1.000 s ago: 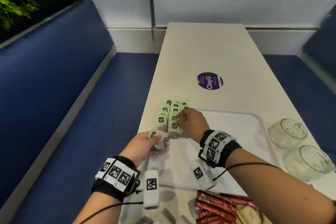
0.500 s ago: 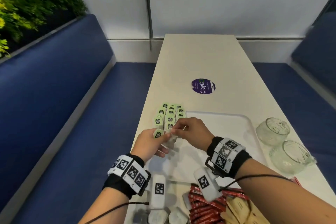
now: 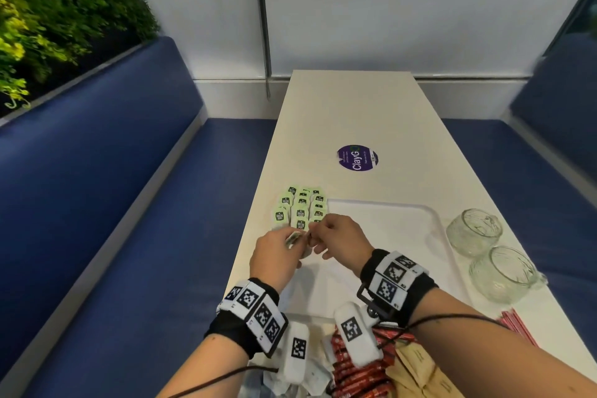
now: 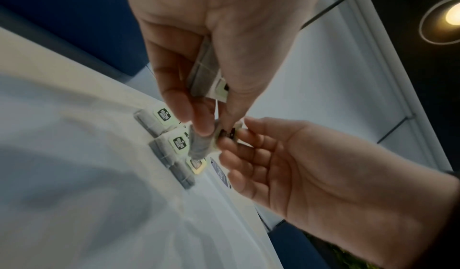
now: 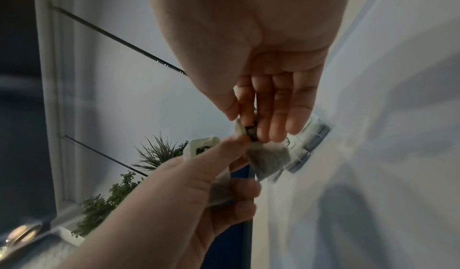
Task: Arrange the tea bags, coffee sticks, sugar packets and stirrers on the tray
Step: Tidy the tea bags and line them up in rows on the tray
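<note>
Rows of tea bags with green tags (image 3: 300, 208) lie at the far left corner of the white tray (image 3: 397, 236). My left hand (image 3: 277, 252) hovers just in front of them. It keeps one tea bag (image 4: 205, 66) tucked in its palm and pinches a second tea bag (image 4: 200, 145) with its fingertips. My right hand (image 3: 334, 236) meets it from the right and pinches that second bag's tag (image 5: 251, 133) between thumb and fingers. The bag's pouch (image 5: 271, 159) hangs below the tag.
Two glass cups (image 3: 475, 231) (image 3: 504, 273) stand right of the tray. Red coffee sticks (image 3: 355, 371), brown sugar packets (image 3: 420, 371) and white packets lie at the near edge, red stirrers (image 3: 517, 323) to the right. A purple sticker (image 3: 357, 157) marks the table beyond the tray. Blue benches flank it.
My right hand left the rows of tea bags and came back to my left hand. Both now pinch the same tea bag, held a little nearer to me.
</note>
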A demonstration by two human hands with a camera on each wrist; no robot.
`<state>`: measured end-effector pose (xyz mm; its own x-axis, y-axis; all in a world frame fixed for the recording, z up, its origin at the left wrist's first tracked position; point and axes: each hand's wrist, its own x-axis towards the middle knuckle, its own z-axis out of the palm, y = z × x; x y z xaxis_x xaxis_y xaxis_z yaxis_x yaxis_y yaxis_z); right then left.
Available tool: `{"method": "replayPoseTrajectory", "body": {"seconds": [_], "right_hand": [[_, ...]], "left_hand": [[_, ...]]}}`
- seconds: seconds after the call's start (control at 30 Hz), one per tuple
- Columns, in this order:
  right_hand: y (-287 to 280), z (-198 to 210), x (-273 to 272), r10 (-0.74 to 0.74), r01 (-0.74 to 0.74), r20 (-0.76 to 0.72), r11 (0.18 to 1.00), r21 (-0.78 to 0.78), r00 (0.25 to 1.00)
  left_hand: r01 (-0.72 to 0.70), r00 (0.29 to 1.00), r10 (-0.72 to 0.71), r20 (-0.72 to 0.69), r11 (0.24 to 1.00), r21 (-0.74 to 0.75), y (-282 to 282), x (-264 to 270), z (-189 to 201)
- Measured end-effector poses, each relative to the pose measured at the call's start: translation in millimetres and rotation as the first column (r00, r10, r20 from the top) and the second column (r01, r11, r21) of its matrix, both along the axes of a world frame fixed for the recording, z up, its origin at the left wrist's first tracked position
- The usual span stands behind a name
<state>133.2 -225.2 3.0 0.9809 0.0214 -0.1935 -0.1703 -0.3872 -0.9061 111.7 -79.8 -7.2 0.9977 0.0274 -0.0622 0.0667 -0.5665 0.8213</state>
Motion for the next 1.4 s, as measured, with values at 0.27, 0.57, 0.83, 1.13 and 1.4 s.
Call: {"method": "replayPoseTrajectory", "body": {"seconds": [0.27, 0.57, 0.83, 1.13, 1.4], "right_hand": [[3, -16, 11, 0.226, -0.192, 0.094, 0.939, -0.284, 0.97], [36, -26, 47, 0.362, -0.298, 0.053, 0.833, -0.466, 0.931], [56, -25, 81, 0.354, -0.273, 0.042, 0.787, -0.554, 0.934], [52, -25, 92, 0.301, -0.225, 0.075, 0.836, -0.5, 0.951], [39, -8, 59, 0.318, -0.298, 0.121, 0.941, -0.159, 0.94]], "left_hand": [[-0.072, 0.98, 0.017, -0.199, 0.96, -0.27, 21, 6, -2], [-0.336, 0.922, 0.211, -0.325, 0.853, -0.399, 57, 30, -15], [-0.298, 0.943, 0.212, -0.257, 0.88, -0.371, 71, 35, -31], [-0.308, 0.939, 0.215, -0.269, 0.874, -0.375, 73, 33, -37], [-0.222, 0.965, 0.128, -0.228, 0.863, -0.454, 52, 32, -27]]}}
